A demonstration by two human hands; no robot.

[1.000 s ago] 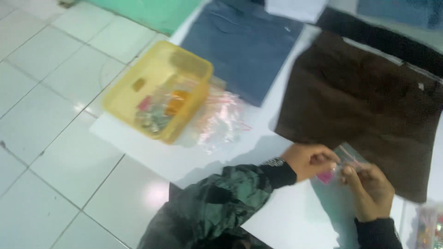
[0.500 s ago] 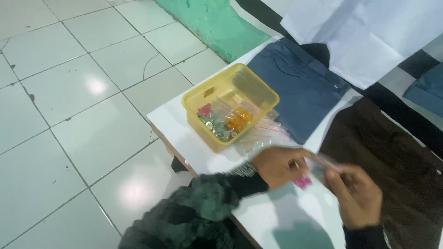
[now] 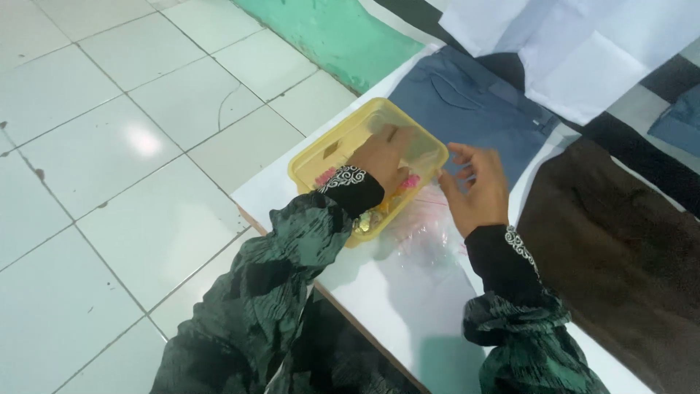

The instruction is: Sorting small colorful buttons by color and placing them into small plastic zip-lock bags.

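The left hand (image 3: 383,157) reaches palm-down into the yellow translucent plastic tub (image 3: 321,157) at ten o'clock on the white table (image 3: 408,306); its grip is hidden. The right hand (image 3: 475,188) hovers at the tub's three o'clock, fingers loosely spread.

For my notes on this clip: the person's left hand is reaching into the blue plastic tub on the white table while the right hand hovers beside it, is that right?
Not quite: the tub is yellow, not blue, as the head view shows. The left hand does reach into it on the white table, and the right hand hovers beside it, fingers spread.
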